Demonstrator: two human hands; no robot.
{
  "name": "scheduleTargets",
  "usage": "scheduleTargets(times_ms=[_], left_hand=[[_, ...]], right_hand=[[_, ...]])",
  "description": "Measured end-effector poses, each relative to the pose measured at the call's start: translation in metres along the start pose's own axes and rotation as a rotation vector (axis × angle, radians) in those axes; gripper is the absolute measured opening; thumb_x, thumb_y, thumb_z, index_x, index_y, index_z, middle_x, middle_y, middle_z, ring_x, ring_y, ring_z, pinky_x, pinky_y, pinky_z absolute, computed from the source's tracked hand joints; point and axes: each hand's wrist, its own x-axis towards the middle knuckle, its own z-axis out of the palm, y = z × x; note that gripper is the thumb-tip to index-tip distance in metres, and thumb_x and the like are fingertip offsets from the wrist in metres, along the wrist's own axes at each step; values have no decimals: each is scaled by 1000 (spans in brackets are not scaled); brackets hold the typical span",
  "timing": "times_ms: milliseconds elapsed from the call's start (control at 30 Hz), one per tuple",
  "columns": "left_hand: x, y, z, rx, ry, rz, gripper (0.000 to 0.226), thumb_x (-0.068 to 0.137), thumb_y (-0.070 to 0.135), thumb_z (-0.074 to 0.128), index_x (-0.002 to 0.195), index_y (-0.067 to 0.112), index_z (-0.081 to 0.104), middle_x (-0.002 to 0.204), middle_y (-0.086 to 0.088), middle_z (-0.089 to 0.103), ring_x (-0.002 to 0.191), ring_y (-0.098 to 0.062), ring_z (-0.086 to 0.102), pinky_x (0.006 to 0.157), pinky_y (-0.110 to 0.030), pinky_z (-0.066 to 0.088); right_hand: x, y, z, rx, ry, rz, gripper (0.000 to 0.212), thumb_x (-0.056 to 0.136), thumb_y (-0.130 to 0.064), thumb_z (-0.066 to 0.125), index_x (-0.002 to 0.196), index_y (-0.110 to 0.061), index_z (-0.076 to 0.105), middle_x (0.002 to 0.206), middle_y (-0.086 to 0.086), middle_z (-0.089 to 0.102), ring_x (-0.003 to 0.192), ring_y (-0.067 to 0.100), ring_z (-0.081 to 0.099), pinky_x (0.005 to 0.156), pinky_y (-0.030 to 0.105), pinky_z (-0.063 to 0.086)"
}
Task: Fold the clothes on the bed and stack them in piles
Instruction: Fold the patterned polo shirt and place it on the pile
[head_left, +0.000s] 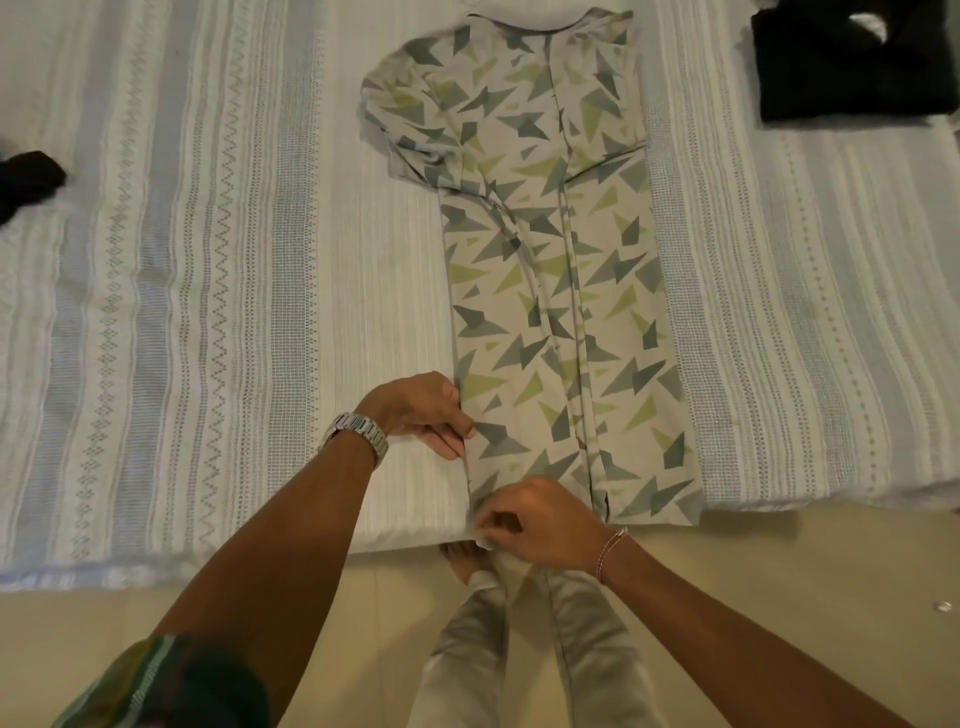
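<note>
Garment: a patterned garment (561, 291), pale with grey and green triangles, lies flat on the bed (208, 260), already narrowed into 1 long strip.
Long axis: it runs straight away from the person, hem at the near edge of the bed, neckline at the far end.
Left hand: the left hand (421, 408) sits at the strip's left edge, a little way up from the hem; its fingers (452, 441) are curled and pinch that edge.
Right hand: the right hand (540, 519) is at the near left corner of the hem, right at the bed's edge; its fingers look bunched on the cloth there, though how much they hold is hard to see.
Key relation: both hands are on the near end, and the whole length of the garment stretches away from them, so I'd judge the coming fold carries the hem up toward the neckline.
Nearer hand: the right is closest to the hem, the left just beyond it.
Elsewhere: a folded black garment (852, 67) lies at the far right, well apart; another dark item (28, 179) lies at the left edge.
Worn: a metal watch (358, 434) on the left wrist.
</note>
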Motion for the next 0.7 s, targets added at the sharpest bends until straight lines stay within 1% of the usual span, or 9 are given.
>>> scheduleTargets(times_ms=[100, 133, 233, 367, 433, 467, 533, 600, 700], left_hand=[[-2, -6, 0, -35, -10, -9, 23, 89, -1, 72, 112, -5, 71, 103, -22, 76, 92, -32, 76, 86, -41, 61], [-3, -7, 0, -36, -14, -15, 22, 89, 0, 72, 110, -4, 72, 102, -22, 76, 93, -32, 75, 87, -42, 61], [-4, -7, 4, -5, -10, -35, 24, 84, 5, 80, 105, -5, 74, 99, -22, 76, 94, -33, 75, 87, -42, 61], [-3, -9, 8, 27, 14, -52, 45, 76, 11, 89, 111, -10, 70, 97, -21, 76, 91, -30, 76, 81, -38, 63], [-3, -5, 6, 58, -9, -75, 44, 77, 11, 88, 112, -9, 71, 97, -21, 76, 91, -30, 76, 78, -35, 64], [-5, 0, 3, 106, -25, -89, 41, 78, 12, 87, 110, -8, 72, 96, -20, 77, 90, -30, 76, 76, -34, 64], [-7, 10, -6, 228, -10, -73, 33, 82, 17, 84, 102, -7, 74, 93, -20, 77, 83, -28, 76, 72, -31, 61], [-6, 21, -16, 278, 149, 42, 24, 88, 18, 78, 93, -5, 74, 84, -17, 77, 76, -27, 75, 70, -32, 59], [5, 36, -28, 302, 610, 282, 18, 89, 21, 70, 81, 4, 71, 72, -8, 74, 66, -23, 72, 66, -33, 60]], right_hand=[[-3, 4, -1, 102, 172, 114, 14, 93, -26, 71, 106, -21, 73, 102, -10, 72, 87, 1, 62, 80, 16, 51], [-4, 7, -1, 63, 148, 118, 14, 92, -26, 71, 106, -22, 71, 103, -10, 69, 88, 2, 61, 80, 21, 52], [-3, 5, -2, 66, -134, 46, 11, 90, -30, 74, 96, -21, 76, 94, -10, 74, 80, 2, 65, 77, 26, 55], [8, -4, -9, 477, -82, 248, 21, 88, -26, 81, 107, -17, 77, 102, -9, 76, 91, 5, 71, 86, 25, 58], [15, -5, -13, 485, -166, 276, 19, 89, -28, 79, 105, -17, 78, 101, -7, 77, 91, 5, 72, 87, 29, 59], [19, -5, -16, 482, -142, 289, 15, 91, -27, 77, 103, -18, 79, 97, -7, 78, 87, 5, 73, 82, 29, 59], [34, -2, -27, 440, 101, 333, 8, 95, -23, 72, 97, -18, 78, 86, -6, 76, 76, 4, 70, 73, 22, 54], [55, 5, -41, 297, 357, 328, 7, 97, -18, 68, 95, -17, 74, 83, -8, 72, 74, 3, 66, 70, 16, 49], [90, 18, -59, 133, 451, 260, 9, 98, -11, 64, 101, -16, 71, 95, -4, 67, 84, 3, 60, 77, 13, 48]])
